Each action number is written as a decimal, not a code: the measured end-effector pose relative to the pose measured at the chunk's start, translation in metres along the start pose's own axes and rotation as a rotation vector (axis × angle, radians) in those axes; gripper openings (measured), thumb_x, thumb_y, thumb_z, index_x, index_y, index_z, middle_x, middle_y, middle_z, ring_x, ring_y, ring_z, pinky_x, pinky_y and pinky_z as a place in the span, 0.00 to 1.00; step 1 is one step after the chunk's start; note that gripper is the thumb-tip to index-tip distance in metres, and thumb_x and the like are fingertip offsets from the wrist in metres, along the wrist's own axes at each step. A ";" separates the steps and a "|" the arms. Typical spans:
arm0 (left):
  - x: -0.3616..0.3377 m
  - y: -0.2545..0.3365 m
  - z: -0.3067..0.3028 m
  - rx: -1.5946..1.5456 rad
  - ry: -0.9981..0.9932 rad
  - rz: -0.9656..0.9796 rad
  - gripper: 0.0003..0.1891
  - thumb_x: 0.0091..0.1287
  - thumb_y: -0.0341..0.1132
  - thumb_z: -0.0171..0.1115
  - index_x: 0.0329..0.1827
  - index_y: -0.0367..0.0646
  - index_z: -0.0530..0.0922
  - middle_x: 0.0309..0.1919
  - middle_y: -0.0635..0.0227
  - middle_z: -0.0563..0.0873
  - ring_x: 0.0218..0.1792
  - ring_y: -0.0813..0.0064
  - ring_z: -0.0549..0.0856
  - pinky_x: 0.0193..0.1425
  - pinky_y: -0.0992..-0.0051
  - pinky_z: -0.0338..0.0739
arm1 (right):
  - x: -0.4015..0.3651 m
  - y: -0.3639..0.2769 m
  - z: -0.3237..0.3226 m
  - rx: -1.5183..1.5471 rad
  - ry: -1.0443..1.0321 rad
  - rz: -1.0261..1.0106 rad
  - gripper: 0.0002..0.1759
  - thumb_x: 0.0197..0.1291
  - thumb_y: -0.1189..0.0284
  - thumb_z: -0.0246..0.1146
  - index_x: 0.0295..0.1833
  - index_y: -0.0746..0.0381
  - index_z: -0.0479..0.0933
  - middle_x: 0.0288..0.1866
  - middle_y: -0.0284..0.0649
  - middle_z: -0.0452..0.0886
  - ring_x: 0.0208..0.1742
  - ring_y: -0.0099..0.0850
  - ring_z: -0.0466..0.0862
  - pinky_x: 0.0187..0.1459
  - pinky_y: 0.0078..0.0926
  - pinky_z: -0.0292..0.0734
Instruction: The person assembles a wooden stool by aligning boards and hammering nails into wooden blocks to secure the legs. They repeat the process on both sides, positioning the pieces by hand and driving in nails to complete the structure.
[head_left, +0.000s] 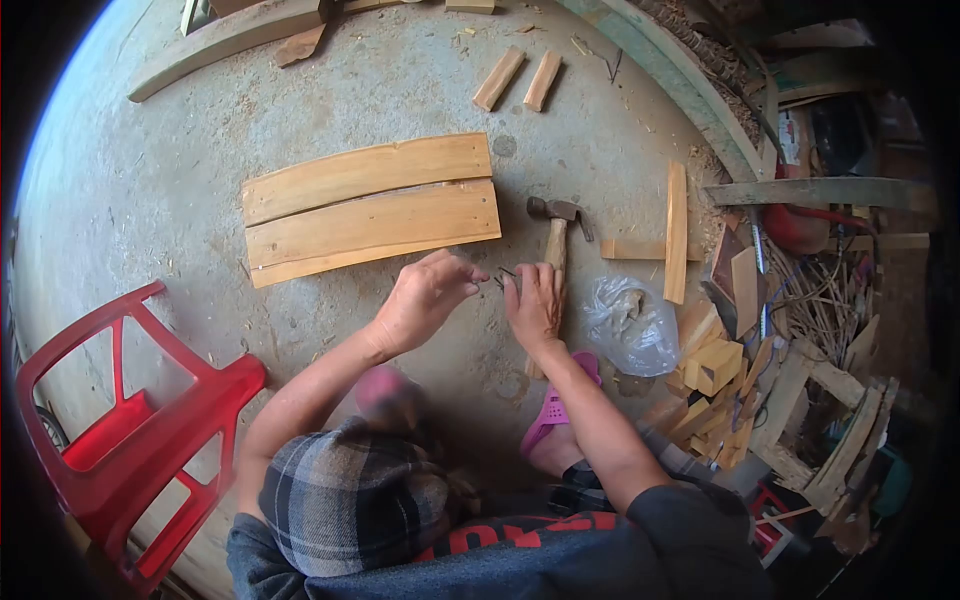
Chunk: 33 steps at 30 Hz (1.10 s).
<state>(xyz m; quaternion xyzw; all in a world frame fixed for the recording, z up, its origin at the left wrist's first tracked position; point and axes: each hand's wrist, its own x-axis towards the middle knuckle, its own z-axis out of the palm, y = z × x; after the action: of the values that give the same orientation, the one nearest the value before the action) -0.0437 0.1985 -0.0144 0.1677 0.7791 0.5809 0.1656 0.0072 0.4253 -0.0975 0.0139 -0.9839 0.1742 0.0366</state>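
Observation:
My left hand (428, 298) is raised just in front of the wooden plank piece (370, 225), its fingertips drawn together; whatever they pinch is too small to make out. Close by on its right, my right hand (538, 306) holds thin dark nails (506, 273) between thumb and fingers. Under or right beside that hand runs the handle of a claw hammer (557, 212), whose head points away from me. The plank piece has two boards side by side with a narrow gap and small nail marks near the ends. A clear plastic bag (630, 325) lies right of my right hand.
A red plastic chair (140, 420) stands at the left. Two short wood strips (543, 80) lie at the back; crossed strips (676, 230) lie on the right. Wood offcuts (715, 370) and scrap fill the right side. My foot wears a pink clog (552, 415).

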 end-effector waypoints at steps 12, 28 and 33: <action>0.137 -0.029 -0.069 0.467 0.215 0.138 0.08 0.69 0.34 0.61 0.47 0.43 0.80 0.41 0.60 0.87 0.49 0.53 0.84 0.59 0.60 0.75 | 0.008 0.050 0.007 0.179 0.156 0.336 0.27 0.56 0.70 0.72 0.55 0.65 0.66 0.48 0.51 0.73 0.53 0.51 0.73 0.56 0.45 0.69; 0.136 -0.023 -0.066 0.123 0.098 -0.004 0.07 0.69 0.31 0.65 0.47 0.41 0.85 0.40 0.63 0.90 0.46 0.65 0.87 0.56 0.67 0.80 | 0.047 0.073 -0.025 1.247 -0.434 0.926 0.27 0.56 0.66 0.73 0.58 0.61 0.71 0.39 0.38 0.81 0.36 0.32 0.84 0.38 0.33 0.82; 0.131 -0.025 -0.061 0.361 0.170 0.139 0.06 0.67 0.34 0.67 0.43 0.44 0.86 0.41 0.66 0.88 0.46 0.62 0.80 0.56 0.65 0.75 | 0.054 0.064 -0.038 1.563 -0.512 0.991 0.24 0.59 0.69 0.71 0.57 0.58 0.69 0.34 0.36 0.78 0.30 0.28 0.82 0.30 0.29 0.82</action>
<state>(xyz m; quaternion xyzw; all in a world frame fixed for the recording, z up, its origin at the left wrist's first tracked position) -0.1895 0.1997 -0.0300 0.1983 0.8684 0.4537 0.0261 -0.0466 0.4978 -0.0798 -0.3457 -0.4620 0.7685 -0.2767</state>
